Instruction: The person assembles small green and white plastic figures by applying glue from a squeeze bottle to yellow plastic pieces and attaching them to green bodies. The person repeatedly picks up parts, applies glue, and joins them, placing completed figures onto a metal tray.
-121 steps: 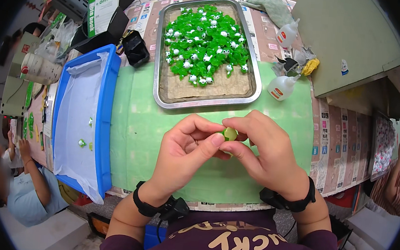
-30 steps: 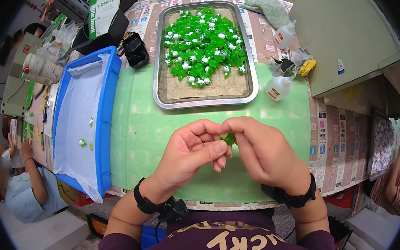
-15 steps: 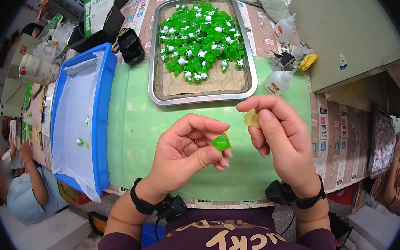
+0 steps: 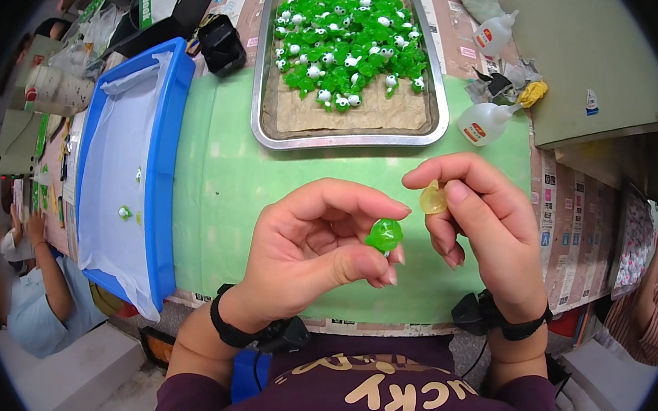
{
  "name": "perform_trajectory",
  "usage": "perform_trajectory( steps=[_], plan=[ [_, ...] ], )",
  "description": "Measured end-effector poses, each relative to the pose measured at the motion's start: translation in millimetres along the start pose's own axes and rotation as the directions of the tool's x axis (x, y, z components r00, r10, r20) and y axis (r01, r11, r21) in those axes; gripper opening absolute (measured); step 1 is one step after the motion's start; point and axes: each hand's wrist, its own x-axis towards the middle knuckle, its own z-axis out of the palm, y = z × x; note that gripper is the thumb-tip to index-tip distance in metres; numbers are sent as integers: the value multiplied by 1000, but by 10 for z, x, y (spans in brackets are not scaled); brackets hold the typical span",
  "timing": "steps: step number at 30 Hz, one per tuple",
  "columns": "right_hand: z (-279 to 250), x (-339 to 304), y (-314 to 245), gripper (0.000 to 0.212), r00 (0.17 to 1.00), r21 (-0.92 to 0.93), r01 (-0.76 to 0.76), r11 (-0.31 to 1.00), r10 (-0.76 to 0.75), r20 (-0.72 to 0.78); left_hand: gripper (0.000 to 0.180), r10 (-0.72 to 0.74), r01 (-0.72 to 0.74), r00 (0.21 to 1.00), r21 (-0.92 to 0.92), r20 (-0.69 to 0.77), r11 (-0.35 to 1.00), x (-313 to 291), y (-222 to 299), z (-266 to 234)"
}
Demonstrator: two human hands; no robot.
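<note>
A small green toy [image 4: 385, 234] sits pinched between thumb and fingertips of the left hand [image 4: 314, 243], poking out at the top of that grip (above the green surface [image 4: 222, 189]). Just beside it, apart, the right hand [image 4: 482, 218] pinches a pale yellow piece [image 4: 432, 199]. Beyond lies a metal tray [image 4: 273, 135] of green toys; a blue bin [image 4: 161, 192] stands left.

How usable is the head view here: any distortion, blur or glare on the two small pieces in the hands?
Head view: strong fisheye bending, with a black vignette at the corners and the metal tray curving; even, soft lighting without hard shadows; the green piece in the left hand and the yellowish piece in the right hand are sharp, with slight translucent sheen; people at the left rim look soft.
</note>
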Motion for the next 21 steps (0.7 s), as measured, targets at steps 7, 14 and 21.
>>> perform_trajectory(
  steps=[7, 14, 21],
  plan=[
    [6, 22, 28, 25, 1000, -31, -24, 999, 24, -14, 37, -74, 69, 997, -184, -16, 981, 9, 34, -22],
    [6, 25, 32, 25, 1000, -30, -31, 999, 31, -6, 38, -103, 96, 994, -238, -18, 966, 13, 21, -41],
    [-5, 36, 52, 25, 1000, -33, -17, 999, 17, -2, 38, -95, 88, 995, -200, -26, 976, 16, 0, -56]
  ],
)
